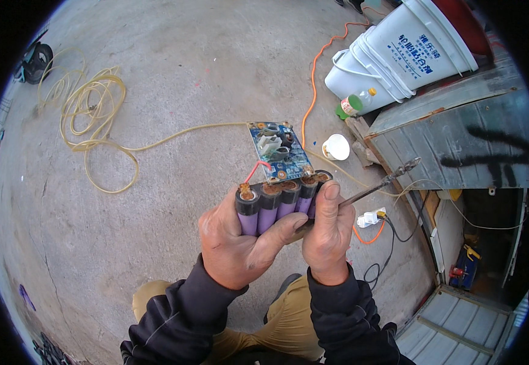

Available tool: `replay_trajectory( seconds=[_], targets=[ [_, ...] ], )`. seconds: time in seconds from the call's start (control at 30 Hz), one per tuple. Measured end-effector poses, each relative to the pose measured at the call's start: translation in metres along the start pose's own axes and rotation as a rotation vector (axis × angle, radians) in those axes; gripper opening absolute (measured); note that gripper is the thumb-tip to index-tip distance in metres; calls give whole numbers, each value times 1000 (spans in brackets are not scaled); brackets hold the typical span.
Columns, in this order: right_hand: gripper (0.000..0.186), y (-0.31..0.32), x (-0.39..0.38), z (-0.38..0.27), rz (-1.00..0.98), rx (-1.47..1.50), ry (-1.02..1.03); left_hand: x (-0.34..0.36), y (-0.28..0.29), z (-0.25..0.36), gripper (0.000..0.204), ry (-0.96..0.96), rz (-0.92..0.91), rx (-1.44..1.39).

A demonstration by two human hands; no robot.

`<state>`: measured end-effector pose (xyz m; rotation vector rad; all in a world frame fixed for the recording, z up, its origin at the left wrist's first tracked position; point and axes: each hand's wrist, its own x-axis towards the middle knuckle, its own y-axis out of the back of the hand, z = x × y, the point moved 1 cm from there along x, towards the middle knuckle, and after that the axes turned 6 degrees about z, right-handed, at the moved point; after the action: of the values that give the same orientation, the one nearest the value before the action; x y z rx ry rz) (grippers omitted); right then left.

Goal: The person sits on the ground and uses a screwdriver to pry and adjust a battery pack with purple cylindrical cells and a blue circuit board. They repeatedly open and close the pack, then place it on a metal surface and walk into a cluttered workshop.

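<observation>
A battery pack [267, 216] of several purple cylindrical cells, with black ends and rusty-looking terminals, is gripped in my left hand [231, 246]. Its fingers are mostly hidden behind the pack, and the thumb lies across the near side. Attached above the cells is a blue circuit board [281, 159] with a pale connector, dark parts and a red wire. My right hand [328, 240] is closed at the pack's right end, thumb pointing up. From that fist a slim metal rod [374, 189] with a knobbly, twisted-looking end sticks out up and to the right; its other end is hidden.
A coiled yellowish hose [94, 115] lies on the concrete floor at left. Stacked white buckets [398, 55] and a green bottle [351, 106] are at upper right. A white cup [336, 147], an orange cord [314, 85] and a power strip [371, 218] lie near a metal cabinet [459, 137].
</observation>
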<state>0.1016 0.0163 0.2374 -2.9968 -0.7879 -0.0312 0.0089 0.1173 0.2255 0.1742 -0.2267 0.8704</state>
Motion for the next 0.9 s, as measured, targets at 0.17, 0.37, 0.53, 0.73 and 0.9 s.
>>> replay_trajectory(
  seconds=[0.17, 0.37, 0.53, 0.73, 0.9],
  targets=[
    [53, 0, 1, -3, -9, 42, -97, -1, 2, -3, 41, -41, -16, 34],
    [44, 5, 0, 2, 77, -109, 162, -3, -5, -2, 39, 53, -1, -123],
    [40, 10, 0, 4, 79, -171, 262, -7, -6, 7, 34, 390, -47, -382],
    [40, 15, 1, 7, 46, -279, 329, -5, -6, 10, 31, 514, -25, -422],
    [43, 10, -1, 17, 31, -175, 174, -6, -7, 2, 31, 457, 67, -319]
  ],
)
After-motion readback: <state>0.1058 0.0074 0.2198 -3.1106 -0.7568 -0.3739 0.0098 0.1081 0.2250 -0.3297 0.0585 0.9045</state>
